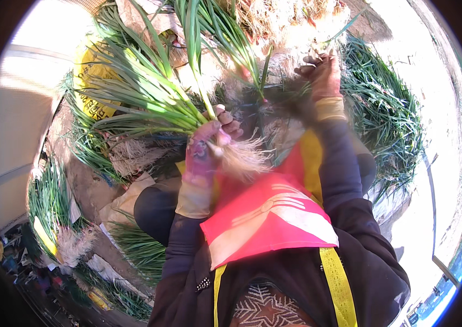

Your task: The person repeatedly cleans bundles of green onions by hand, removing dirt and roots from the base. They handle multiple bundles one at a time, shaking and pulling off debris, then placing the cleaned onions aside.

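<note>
My left hand [207, 143], in a soiled pink glove with a pale yellow cuff, is closed round a bunch of green onions [157, 103]. Their leaves fan out to the upper left, and the pinkish bulbs and pale stringy roots [244, 155] stick out to the right of the fist. Farther off on the right, my gloved right hand [323, 73] has its fingers bent and pinched together near the root pile. From its fingertips a thin green onion leaf [345, 30] slants up to the right; its lower end is hard to make out.
A heap of green onions with matted roots [285, 19] lies ahead. More leaves are piled at the right [380, 109]. A yellow printed bag [93, 82] and a rooted bundle [56, 212] lie at the left. A red apron [274, 218] covers my lap.
</note>
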`<state>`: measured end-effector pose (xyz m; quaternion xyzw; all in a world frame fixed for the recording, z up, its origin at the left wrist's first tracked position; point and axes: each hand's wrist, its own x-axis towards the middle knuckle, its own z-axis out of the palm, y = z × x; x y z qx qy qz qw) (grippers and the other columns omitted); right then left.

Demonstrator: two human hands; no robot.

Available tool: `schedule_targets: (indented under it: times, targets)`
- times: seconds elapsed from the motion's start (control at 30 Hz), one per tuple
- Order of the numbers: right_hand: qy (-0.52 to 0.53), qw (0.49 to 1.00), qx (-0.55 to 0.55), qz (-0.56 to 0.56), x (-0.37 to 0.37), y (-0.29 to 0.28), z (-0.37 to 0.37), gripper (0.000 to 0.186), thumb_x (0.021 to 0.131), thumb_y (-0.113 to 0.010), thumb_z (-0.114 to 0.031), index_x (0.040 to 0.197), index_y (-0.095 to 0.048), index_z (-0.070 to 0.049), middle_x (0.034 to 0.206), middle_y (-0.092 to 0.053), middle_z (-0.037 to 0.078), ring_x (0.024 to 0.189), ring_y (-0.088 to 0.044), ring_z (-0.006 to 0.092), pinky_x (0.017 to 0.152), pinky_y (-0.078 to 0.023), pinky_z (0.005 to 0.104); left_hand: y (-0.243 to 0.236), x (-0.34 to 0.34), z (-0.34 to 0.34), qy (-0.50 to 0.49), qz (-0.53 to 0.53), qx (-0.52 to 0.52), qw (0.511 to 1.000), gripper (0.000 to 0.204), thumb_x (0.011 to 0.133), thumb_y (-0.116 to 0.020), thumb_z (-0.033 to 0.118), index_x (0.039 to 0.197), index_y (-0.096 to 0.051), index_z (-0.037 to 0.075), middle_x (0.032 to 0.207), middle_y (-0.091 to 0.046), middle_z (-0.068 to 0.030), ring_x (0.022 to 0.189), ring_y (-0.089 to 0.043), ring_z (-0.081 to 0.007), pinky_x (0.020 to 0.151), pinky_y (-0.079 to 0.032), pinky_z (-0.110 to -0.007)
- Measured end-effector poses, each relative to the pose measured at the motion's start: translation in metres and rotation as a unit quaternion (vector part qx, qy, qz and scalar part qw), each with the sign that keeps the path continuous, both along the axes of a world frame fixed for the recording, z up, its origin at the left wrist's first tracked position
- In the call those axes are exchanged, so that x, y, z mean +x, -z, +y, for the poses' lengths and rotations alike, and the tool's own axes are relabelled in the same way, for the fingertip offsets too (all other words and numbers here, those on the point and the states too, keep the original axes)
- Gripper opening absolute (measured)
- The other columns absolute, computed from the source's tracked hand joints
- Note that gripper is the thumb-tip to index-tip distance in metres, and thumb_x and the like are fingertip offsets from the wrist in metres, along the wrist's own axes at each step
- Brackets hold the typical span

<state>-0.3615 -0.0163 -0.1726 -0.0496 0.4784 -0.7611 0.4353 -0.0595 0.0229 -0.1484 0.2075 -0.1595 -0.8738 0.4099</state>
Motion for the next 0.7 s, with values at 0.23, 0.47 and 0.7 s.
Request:
schedule_targets:
  times: [0.23,0.47,0.7]
  targets:
    - [-0.45,0.74,0.269,0.422,0.063,0.072,-0.009,0.041,0.076,-0.061,-0.023,0.107,-0.055,0.004,0.085,-0.063,0.018,0.076,-0.059,0.0253,0.068,-0.046,0.0326,0.006,0.005,0.005,-0.006,-0.102,0.018,0.995,0.023,0.083,-0.056,0.011,0.106,-0.053,0.007,0.088,-0.06,-0.0061,0.078,-0.061,-0.0215,0.082,-0.048,-0.047]
    - [-0.543,0.83,0.082,0.096,0.093,0.004,0.015,0.026,0.082,-0.06,-0.022,0.09,-0.063,0.002,0.064,-0.061,0.007,0.053,-0.055,0.0108,0.046,-0.042,0.0244,0.031,-0.007,0.003,-0.033,-0.305,-0.158,0.938,0.026,0.086,-0.052,0.015,0.107,-0.058,0.0,0.095,-0.06,-0.0098,0.089,-0.057,-0.0179,0.075,-0.047,-0.03]
    - [-0.391,0.597,-0.099,0.694,0.134,-0.012,0.027,0.019,0.084,-0.055,-0.024,0.081,-0.062,-0.007,0.069,-0.06,0.01,0.062,-0.059,0.0219,0.056,-0.047,0.0319,0.011,-0.002,0.013,0.013,-0.15,0.023,0.988,0.018,0.082,-0.056,0.013,0.091,-0.058,-0.002,0.084,-0.059,-0.0075,0.078,-0.057,-0.018,0.071,-0.047,-0.026]
